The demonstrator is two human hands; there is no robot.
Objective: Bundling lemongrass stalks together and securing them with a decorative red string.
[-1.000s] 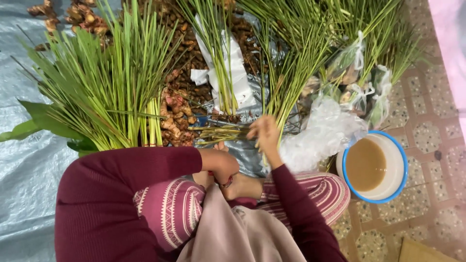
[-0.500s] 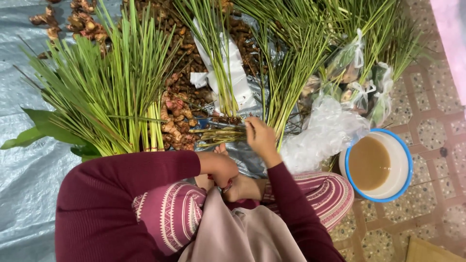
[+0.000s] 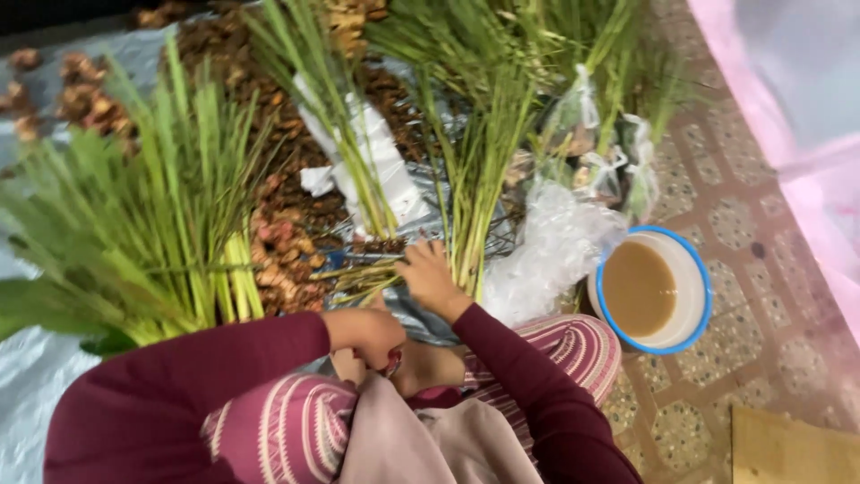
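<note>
Stalks in hand: I see the right hand resting on the root end of a small bunch of green stalks lying on the grey sheet, just in front of the knees.
Right fingers: curled down over the stalks, narrow, seemingly gripping them; half a second ago that hand sat a little higher against the upright bundle, so it has slid down to the loose roots.
Left hand: drawn in close to the body, fingers folded into a loose fist; I cannot tell whether anything is in it. It has barely moved.
Meaning: I judge the sorting has come to the root ends.
Upright bundle: tall green stalks touching the right hand's far side.
Left bundle: thicker, well apart.
Brown roots: heaped between the bundles.
Bowl: blue-rimmed, holding brown liquid, near the right knee on the tiled floor.
</note>
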